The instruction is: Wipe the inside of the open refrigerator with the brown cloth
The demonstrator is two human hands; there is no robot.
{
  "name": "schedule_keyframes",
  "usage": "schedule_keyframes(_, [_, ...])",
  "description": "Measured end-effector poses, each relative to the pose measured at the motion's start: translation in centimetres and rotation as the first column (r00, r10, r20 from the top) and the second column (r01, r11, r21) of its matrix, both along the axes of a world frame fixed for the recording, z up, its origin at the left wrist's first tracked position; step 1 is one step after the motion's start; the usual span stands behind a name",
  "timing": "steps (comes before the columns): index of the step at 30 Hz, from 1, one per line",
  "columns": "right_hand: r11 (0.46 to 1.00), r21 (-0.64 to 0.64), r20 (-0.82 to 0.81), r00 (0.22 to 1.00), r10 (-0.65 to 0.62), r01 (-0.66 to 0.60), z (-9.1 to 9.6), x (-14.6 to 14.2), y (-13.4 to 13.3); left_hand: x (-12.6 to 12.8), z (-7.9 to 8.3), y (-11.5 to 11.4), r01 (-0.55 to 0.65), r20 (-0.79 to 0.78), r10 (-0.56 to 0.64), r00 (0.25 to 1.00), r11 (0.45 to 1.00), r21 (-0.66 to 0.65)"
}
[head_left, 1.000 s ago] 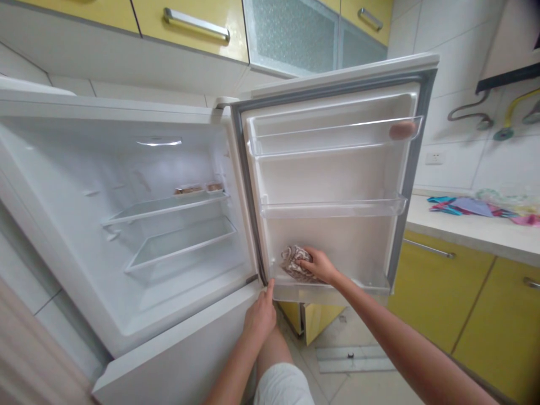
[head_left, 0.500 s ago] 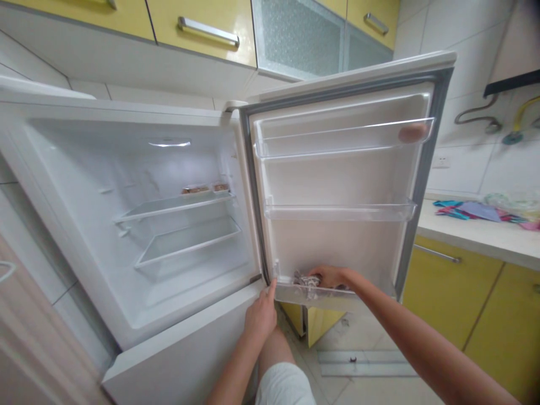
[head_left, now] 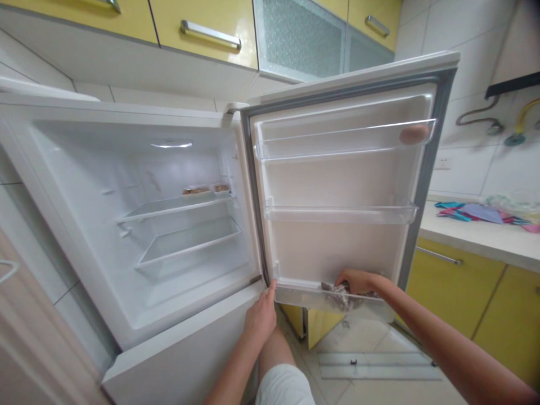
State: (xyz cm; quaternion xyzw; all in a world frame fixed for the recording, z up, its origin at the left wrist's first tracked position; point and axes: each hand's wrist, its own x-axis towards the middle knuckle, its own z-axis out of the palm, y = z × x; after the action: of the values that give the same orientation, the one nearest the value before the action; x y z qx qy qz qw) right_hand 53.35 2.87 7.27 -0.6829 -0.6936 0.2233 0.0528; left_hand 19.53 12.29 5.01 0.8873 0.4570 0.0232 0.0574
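Note:
The refrigerator door (head_left: 337, 242) stands wide open, its inner side facing me. Inside the clear bottom door shelf (head_left: 295, 295), my right hand (head_left: 356, 281) grips a crumpled brown-and-white cloth (head_left: 343, 298). Part of the cloth shows through the shelf's front wall, pressed down into the shelf. My left hand (head_left: 261, 315) is at the hinge-side end of that shelf, index finger stretched out with its tip against the corner. Its other fingers are mostly hidden.
To the left, the fridge compartment (head_left: 84, 225) has glass shelves with small food packs (head_left: 198, 190) on the upper one. A round brownish item (head_left: 413, 134) sits in the top door shelf (head_left: 337, 140). Coloured cloths (head_left: 476, 211) lie on the right counter (head_left: 506, 239).
My right hand has slid to the right along the bottom door shelf, taking the cloth with it. My left hand has stayed at the shelf's corner.

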Motion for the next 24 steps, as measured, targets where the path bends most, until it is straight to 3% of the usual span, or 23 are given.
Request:
schedule_keyframes(5, [0.998, 0.048, 0.11, 0.994, 0.025, -0.031, 0.7, -3.6, 3.5, 0.2, 0.2, -0.3, -0.006, 0.019, 0.007, 1.0, 0.999, -0.031])
schedule_keyframes(15, [0.982, 0.156, 0.181, 0.98, 0.08, -0.109, -0.5, -12.3, 11.1, -0.6, 0.1, 0.3, 0.034, -0.005, -0.034, 0.999, 0.999, -0.01])
schedule_keyframes(24, [0.988, 0.146, 0.178, 0.984, 0.028, -0.055, -0.2, -13.7, 12.2, -1.0, -0.5, 0.9, 0.059, -0.004, -0.058, 0.998, 0.997, 0.046])
